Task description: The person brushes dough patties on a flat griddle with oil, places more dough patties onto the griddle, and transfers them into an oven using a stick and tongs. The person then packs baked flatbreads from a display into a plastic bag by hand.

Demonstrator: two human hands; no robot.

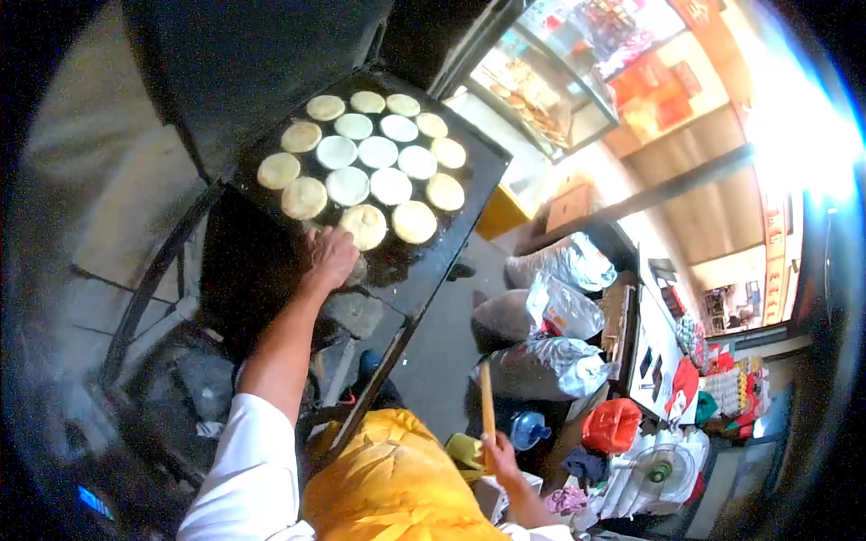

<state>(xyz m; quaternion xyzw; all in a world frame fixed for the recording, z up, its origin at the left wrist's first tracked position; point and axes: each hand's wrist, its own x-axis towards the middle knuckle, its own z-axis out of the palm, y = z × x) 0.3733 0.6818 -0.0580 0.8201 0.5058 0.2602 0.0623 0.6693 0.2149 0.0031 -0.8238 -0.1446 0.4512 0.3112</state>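
Observation:
Rows of round flatbreads (363,227) lie on a dark flat griddle (478,171). Those in the middle look paler, while several around the outside are more yellow and lightly browned. My left hand (331,257) is at the griddle's near side, fingers bent down beside the nearest flatbread. The fingers are curled together, and what is under the fingertips is hidden. Low and to the right, my right hand (505,464) is wrapped round a long, slim wooden stick (488,406), held upright in the view and away from the griddle.
Full plastic sacks (541,370) stand on the floor right of the griddle. A glass display case (541,81) with breads is beyond it. A blue water jug (529,430), a red bag (611,426) and a fan (660,471) are at lower right. Yellow cloth (397,478) covers my front.

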